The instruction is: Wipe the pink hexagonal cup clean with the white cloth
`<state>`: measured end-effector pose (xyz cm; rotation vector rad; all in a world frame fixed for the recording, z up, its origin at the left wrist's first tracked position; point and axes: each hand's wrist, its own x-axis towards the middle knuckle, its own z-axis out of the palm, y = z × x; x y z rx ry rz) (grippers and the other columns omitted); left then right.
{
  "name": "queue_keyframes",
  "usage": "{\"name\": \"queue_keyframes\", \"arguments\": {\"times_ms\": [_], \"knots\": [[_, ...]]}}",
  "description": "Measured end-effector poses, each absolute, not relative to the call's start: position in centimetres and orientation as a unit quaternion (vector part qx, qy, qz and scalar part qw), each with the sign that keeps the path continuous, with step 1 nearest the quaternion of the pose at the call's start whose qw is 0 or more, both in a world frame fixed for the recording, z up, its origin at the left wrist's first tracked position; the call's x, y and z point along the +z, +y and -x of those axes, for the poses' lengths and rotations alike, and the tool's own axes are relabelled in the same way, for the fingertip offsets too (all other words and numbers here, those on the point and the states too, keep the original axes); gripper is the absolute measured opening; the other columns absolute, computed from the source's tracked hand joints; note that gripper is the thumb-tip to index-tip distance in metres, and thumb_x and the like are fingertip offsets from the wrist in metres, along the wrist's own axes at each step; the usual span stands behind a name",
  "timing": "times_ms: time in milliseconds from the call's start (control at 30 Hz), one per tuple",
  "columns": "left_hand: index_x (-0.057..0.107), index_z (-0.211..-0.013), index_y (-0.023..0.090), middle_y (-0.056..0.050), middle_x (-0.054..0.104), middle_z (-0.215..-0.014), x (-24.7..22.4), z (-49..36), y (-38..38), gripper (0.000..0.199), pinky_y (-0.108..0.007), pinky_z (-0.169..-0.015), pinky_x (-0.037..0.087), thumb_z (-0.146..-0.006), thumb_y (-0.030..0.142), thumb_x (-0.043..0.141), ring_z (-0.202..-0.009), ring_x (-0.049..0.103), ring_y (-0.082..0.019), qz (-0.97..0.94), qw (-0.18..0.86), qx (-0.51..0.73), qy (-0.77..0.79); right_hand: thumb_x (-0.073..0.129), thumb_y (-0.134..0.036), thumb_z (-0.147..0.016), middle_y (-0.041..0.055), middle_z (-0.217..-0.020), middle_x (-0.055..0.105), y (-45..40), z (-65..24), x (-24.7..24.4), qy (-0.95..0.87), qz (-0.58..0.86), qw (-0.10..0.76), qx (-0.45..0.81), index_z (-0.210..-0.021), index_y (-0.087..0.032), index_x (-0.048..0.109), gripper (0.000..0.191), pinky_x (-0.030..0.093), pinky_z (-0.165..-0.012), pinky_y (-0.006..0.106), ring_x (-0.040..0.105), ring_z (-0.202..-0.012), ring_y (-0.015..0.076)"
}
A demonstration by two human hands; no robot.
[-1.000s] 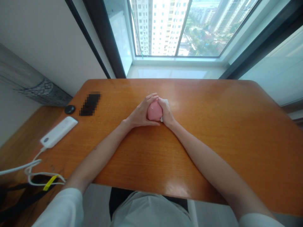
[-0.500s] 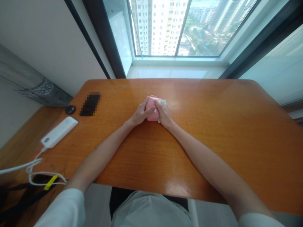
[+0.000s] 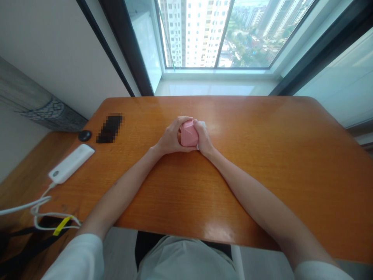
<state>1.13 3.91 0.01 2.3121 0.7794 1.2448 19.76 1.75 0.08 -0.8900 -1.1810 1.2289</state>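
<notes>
Pink faceted block (image 3: 189, 133), all flat planes and blunt angles, clasped between both bare hands over the middle of an orange wooden table (image 3: 262, 175), any contact with the wood hidden. Left hand (image 3: 171, 137) cupped closed around its left side, right hand (image 3: 204, 138) closed against its right side, with a white scrap (image 3: 201, 124) poking out beside the right fingers. Compared with half a second earlier, more upper and front facets exposed, fingers no longer lying across the block's face, hands sitting further to either side.
</notes>
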Motion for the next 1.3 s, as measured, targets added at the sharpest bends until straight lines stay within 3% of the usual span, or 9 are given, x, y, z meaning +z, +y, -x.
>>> {"name": "queue_keyframes", "arguments": {"times_ms": [200, 433, 533, 633, 733, 833, 933, 1067, 1300], "knots": [[0.063, -0.163, 0.022, -0.018, 0.075, -0.157, -0.7, -1.4, 3.9, 0.097, -0.052, -0.120, 0.065, -0.095, 0.090, 0.080, -0.138, 0.079, -0.038, -0.755, 0.383, 0.434, 0.308, 0.074, -0.094, -0.092, 0.0006, -0.082, 0.064, 0.9, -19.7, 0.7, -0.529, 0.410, 0.556, 0.493, -0.092, -0.028, 0.074, 0.066, 0.055, -0.071, 0.037, 0.059, -0.078, 0.0219], [0.044, -0.180, 0.034, -0.021, 0.051, -0.182, -1.0, -0.4, 4.6, 0.130, -0.067, -0.142, 0.048, -0.075, 0.081, 0.104, -0.171, 0.053, -0.047, -0.857, 0.186, 0.422, 0.230, 0.074, -0.089, -0.092, 0.0020, -0.093, 0.073, 1.8, -19.8, 1.0, -0.504, 0.379, 0.574, 0.522, -0.091, -0.027, 0.075, 0.062, 0.061, -0.087, 0.039, 0.065, -0.091, 0.0227], [0.050, -0.174, 0.030, -0.020, 0.061, -0.170, -0.4, -0.5, 4.4, 0.118, -0.063, -0.136, 0.055, -0.078, 0.070, 0.106, -0.161, 0.063, -0.043, -0.860, 0.154, 0.431, 0.224, 0.076, -0.089, -0.092, 0.0023, -0.100, 0.077, 2.1, -19.8, 0.6, -0.498, 0.375, 0.579, 0.526, -0.098, -0.027, 0.079, 0.062, 0.061, -0.091, 0.039, 0.068, -0.096, 0.0231], [0.059, -0.164, 0.026, -0.018, 0.071, -0.158, 0.1, -1.1, 4.1, 0.111, -0.056, -0.125, 0.062, -0.075, 0.075, 0.104, -0.145, 0.073, -0.040, -0.834, 0.198, 0.439, 0.271, 0.070, -0.093, -0.095, 0.0020, -0.093, 0.074, 1.8, -19.8, 0.3, -0.495, 0.380, 0.566, 0.538, -0.098, -0.028, 0.078, 0.066, 0.060, -0.085, 0.039, 0.067, -0.088, 0.0219], [0.067, -0.155, 0.022, -0.016, 0.079, -0.147, -0.1, -1.6, 3.8, 0.094, -0.047, -0.111, 0.066, -0.093, 0.091, 0.080, -0.128, 0.080, -0.035, -0.776, 0.312, 0.443, 0.323, 0.069, -0.094, -0.095, 0.0016, -0.085, 0.067, 1.1, -19.8, 0.5, -0.516, 0.392, 0.553, 0.524, -0.095, -0.028, 0.075, 0.067, 0.058, -0.076, 0.038, 0.064, -0.083, 0.0224], [0.065, -0.158, 0.020, -0.016, 0.081, -0.144, -0.7, -1.6, 3.7, 0.092, -0.047, -0.112, 0.065, -0.104, 0.094, 0.061, -0.126, 0.081, -0.034, -0.749, 0.370, 0.441, 0.328, 0.074, -0.093, -0.093, 0.0006, -0.080, 0.060, 0.5, -19.7, 0.9, -0.536, 0.398, 0.558, 0.493, -0.087, -0.028, 0.070, 0.066, 0.053, -0.069, 0.037, 0.057, -0.078, 0.0213], [0.052, -0.174, 0.025, -0.020, 0.069, -0.166, -1.2, -1.2, 3.9, 0.104, -0.056, -0.127, 0.059, -0.100, 0.097, 0.066, -0.146, 0.074, -0.039, -0.777, 0.328, 0.450, 0.293, 0.073, -0.093, -0.092, 0.0000, -0.079, 0.057, 0.6, -19.7, 1.2, -0.542, 0.392, 0.559, 0.490, -0.081, -0.027, 0.065, 0.067, 0.048, -0.067, 0.037, 0.052, -0.076, 0.0201], [0.038, -0.183, 0.032, -0.022, 0.046, -0.185, -1.3, -0.6, 4.6, 0.127, -0.067, -0.144, 0.045, -0.084, 0.089, 0.093, -0.173, 0.050, -0.046, -0.852, 0.202, 0.434, 0.214, 0.075, -0.090, -0.090, -0.0004, -0.084, 0.060, 1.4, -19.8, 1.0, -0.508, 0.380, 0.575, 0.517, -0.083, -0.027, 0.066, 0.063, 0.051, -0.074, 0.036, 0.053, -0.081, 0.0197], [0.051, -0.169, 0.027, -0.018, 0.067, -0.159, -0.2, -1.0, 4.0, 0.107, -0.057, -0.128, 0.061, -0.082, 0.062, 0.103, -0.148, 0.071, -0.040, -0.854, 0.141, 0.446, 0.227, 0.073, -0.093, -0.092, 0.0002, -0.087, 0.065, 1.9, -19.8, 0.1, -0.501, 0.374, 0.579, 0.523, -0.090, -0.026, 0.071, 0.067, 0.053, -0.076, 0.036, 0.057, -0.081, 0.0186]]}}
